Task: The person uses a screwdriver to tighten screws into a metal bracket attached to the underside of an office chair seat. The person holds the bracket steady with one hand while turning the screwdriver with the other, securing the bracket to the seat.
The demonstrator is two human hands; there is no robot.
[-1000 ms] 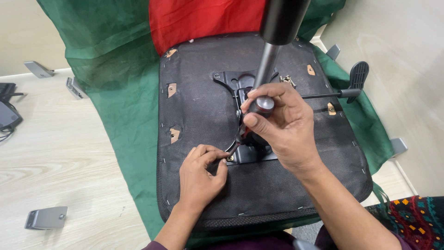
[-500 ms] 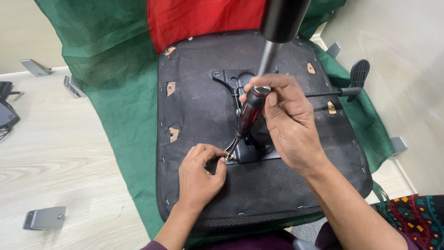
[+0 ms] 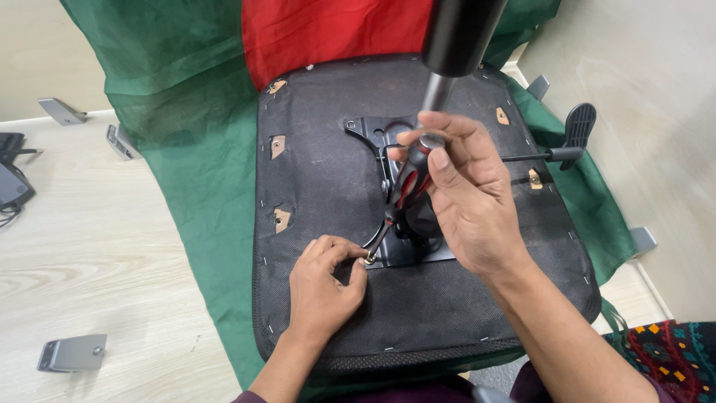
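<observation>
**Screw pinched, screwdriver gripped on upturned chair seat**

Where the pale floor runs out at the far left of the grip, lying flat: a grey metal bracket [image 3: 72, 353], well apart from both hands, with two more grey brackets [image 3: 63, 111] higher up by the green cloth [image 3: 194, 149]. Spread under the work, that green cloth, with a red cloth [image 3: 328, 30] above it. Resting upside down on top, a black chair seat [image 3: 321, 164].

Left hand [image 3: 322, 287], fingers curled and pinched on a small screw [image 3: 370, 258] at the corner of the black metal mounting plate [image 3: 399, 250]. Meeting that screw, the tip of a red-and-black screwdriver [image 3: 406, 183], slanted up to the right.

Right hand [image 3: 466, 201], clenched round the screwdriver handle, thumb along its top. Just behind that grip, rising toward the camera, the chair's black gas cylinder [image 3: 456, 37]. Further right of the grip, sticking out past the seat edge, a black adjustment lever [image 3: 570, 145].
</observation>
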